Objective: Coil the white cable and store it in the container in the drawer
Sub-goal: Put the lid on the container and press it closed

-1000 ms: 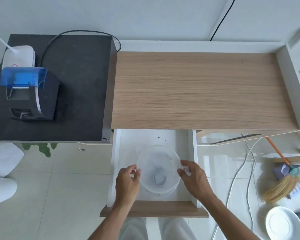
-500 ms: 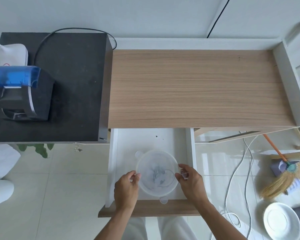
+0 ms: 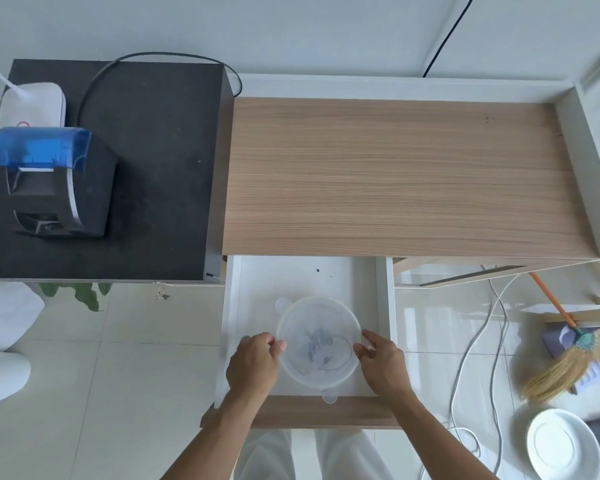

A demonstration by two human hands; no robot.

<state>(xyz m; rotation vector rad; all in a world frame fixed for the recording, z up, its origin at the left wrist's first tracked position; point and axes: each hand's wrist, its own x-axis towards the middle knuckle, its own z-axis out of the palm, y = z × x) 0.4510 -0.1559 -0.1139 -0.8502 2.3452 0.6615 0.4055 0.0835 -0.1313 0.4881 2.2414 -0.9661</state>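
Observation:
A round translucent container (image 3: 317,342) with its lid on sits in the open white drawer (image 3: 305,275) below the wooden desktop. Faint grey shapes show through the lid; I cannot tell what they are. My left hand (image 3: 253,365) grips the container's left rim, and my right hand (image 3: 383,362) grips its right rim. A white cable (image 3: 475,344) runs down across the floor to the right of the drawer, with a loop near my right forearm.
The wooden desktop (image 3: 395,174) lies behind the drawer. On the left, a black cabinet (image 3: 146,168) holds a black-and-blue printer (image 3: 49,181). A broom (image 3: 568,348) and a white plate (image 3: 561,448) lie on the floor at the right.
The container has come a little toward the drawer's front with both hands still on its rim. My view has shifted slightly.

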